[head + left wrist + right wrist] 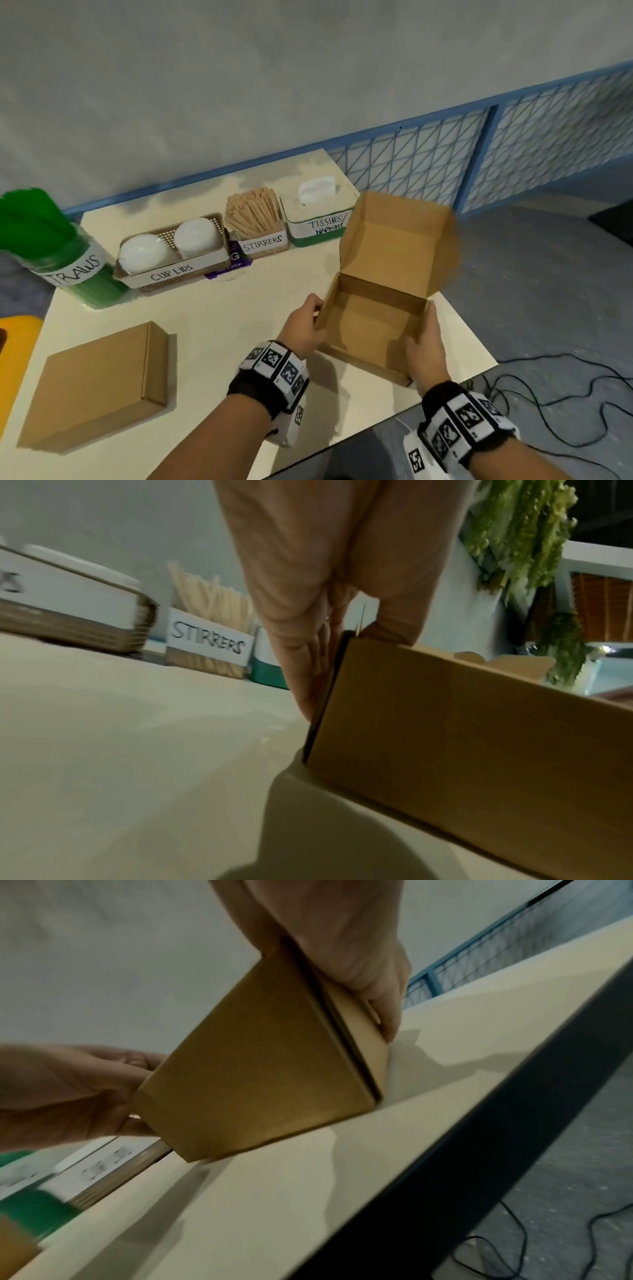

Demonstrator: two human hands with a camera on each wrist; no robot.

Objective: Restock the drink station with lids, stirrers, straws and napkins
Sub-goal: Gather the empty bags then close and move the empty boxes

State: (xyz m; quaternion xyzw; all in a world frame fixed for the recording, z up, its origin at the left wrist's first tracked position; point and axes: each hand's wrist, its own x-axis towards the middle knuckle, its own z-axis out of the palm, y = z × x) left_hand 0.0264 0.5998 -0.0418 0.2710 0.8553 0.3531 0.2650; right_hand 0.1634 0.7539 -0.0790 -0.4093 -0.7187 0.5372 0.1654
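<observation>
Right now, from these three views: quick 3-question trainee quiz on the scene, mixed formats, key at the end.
1. True or false: the open cardboard box between the hands has nothing visible inside it.
2. Multiple choice: which labelled container stands directly left of the stirrers holder in the head view? A) tissues/napkins box B) cup lids basket C) straws container
3. Fill in: the left hand and the right hand hold opposite ___ of the open box.

Key
1. True: only bare cardboard shows.
2. B: the cup lids basket; the tissues/napkins box is to the right, the straws container farthest left.
3. Sides. The closed cardboard box lies untouched on the table.
</observation>
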